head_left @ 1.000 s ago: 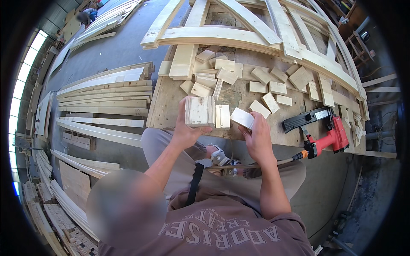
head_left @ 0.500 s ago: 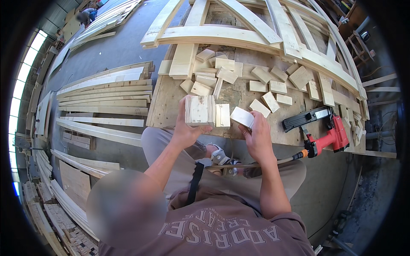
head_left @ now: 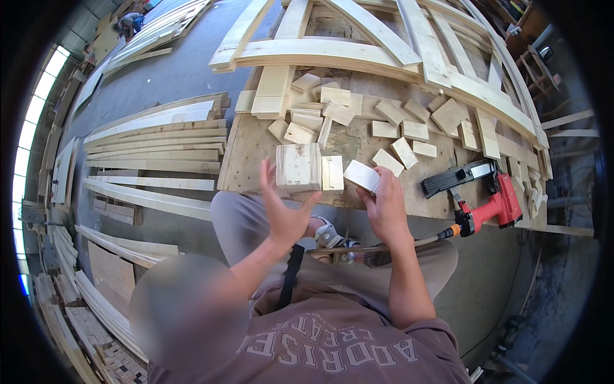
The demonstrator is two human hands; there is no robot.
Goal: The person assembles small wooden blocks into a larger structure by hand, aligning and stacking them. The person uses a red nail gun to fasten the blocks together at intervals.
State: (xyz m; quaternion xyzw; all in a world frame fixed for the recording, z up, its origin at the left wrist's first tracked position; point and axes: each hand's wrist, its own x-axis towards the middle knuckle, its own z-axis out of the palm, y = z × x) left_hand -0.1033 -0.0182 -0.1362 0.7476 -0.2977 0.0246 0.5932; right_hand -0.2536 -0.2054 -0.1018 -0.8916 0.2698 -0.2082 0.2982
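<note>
My left hand (head_left: 284, 208) is open, fingers spread, just in front of a stack of wooden blocks (head_left: 298, 165) on the workbench's near edge. A smaller upright wooden block (head_left: 332, 173) stands against the right side of that stack. In my right hand (head_left: 387, 203) a pale wooden block (head_left: 362, 175) is gripped between thumb and fingers, a little to the right of the smaller block. Many loose wood offcuts (head_left: 384, 129) lie scattered beyond my hands. Right of my right hand rests a red and black nail gun (head_left: 495, 206) with its air hose (head_left: 419, 242).
A large wooden frame (head_left: 320, 51) lies across the far side of the workbench (head_left: 246, 144). Long boards (head_left: 157, 150) are stacked on the left, with more piled farther back. Another person (head_left: 131, 24) bends over at the far left. My knees are under the bench's near edge.
My left hand has let go of the stack of blocks, drawing back toward me with its fingers spread. My right hand keeps its block in nearly the same place.
</note>
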